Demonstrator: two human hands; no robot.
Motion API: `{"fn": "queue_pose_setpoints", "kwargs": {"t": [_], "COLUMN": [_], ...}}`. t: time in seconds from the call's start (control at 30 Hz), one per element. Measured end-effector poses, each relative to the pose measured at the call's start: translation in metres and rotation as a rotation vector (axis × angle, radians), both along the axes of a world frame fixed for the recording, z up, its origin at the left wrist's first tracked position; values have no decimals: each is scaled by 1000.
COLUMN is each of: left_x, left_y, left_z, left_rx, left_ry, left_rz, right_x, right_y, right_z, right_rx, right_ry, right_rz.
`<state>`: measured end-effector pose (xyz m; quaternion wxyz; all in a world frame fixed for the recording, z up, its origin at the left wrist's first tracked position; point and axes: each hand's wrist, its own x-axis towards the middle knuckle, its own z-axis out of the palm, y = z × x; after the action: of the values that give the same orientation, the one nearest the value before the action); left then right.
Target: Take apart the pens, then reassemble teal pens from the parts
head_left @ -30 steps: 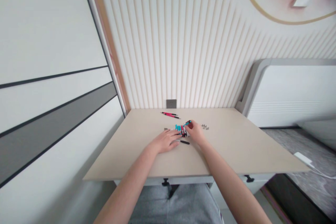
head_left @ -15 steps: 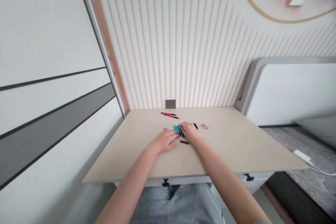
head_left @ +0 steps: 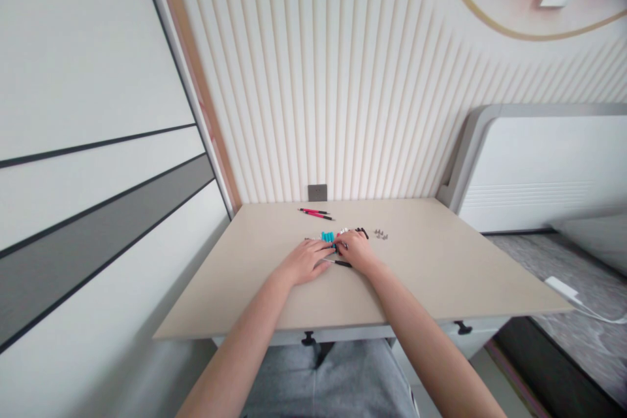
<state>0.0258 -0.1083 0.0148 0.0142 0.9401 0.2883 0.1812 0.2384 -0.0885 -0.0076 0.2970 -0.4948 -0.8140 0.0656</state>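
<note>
My left hand [head_left: 304, 262] lies on the desk with its fingers stretched to the right, their tips by a small dark and blue piece. My right hand [head_left: 356, 250] meets it there, fingers bent and pressed together; what they hold is hidden. Just beyond the fingertips is a cluster of bright blue pieces [head_left: 328, 236]. White pieces [head_left: 343, 231] and black pieces [head_left: 363, 233] show behind my right hand. Between the hands, nearer to me, lies a screwdriver-like tool [head_left: 343, 264] with a thin metal shaft and black handle, its handle end partly covered by my right hand.
Several small grey pieces [head_left: 381, 234] stand to the right of my right hand. Two red-and-black pens [head_left: 317, 214] lie near the back of the beige desk [head_left: 441, 274]. Behind it rises a ribbed wall with a dark socket [head_left: 317, 192]. A bed [head_left: 539, 170] is at the right.
My right hand has shifted slightly, and white and black pieces behind it now show more. The dark piece between the hands is less visible. My left hand stays nearly still.
</note>
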Motion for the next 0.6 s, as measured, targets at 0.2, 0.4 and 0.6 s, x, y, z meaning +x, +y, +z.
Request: {"fn": "queue_pose_setpoints", "kwargs": {"t": [0.2, 0.4, 0.6], "left_x": [-1, -3, -28], "left_y": [4, 8, 26], "left_z": [-6, -8, -14], "left_rx": [24, 35, 86], "left_ry": [-1, -47, -241], "left_rz": [22, 45, 451], "right_x": [-1, 1, 1], "right_y": [-3, -9, -20], "right_z": [2, 9, 19], "right_rx": [-1, 11, -50], "right_ry": [14, 60, 63], "right_rz": [21, 12, 116]}}
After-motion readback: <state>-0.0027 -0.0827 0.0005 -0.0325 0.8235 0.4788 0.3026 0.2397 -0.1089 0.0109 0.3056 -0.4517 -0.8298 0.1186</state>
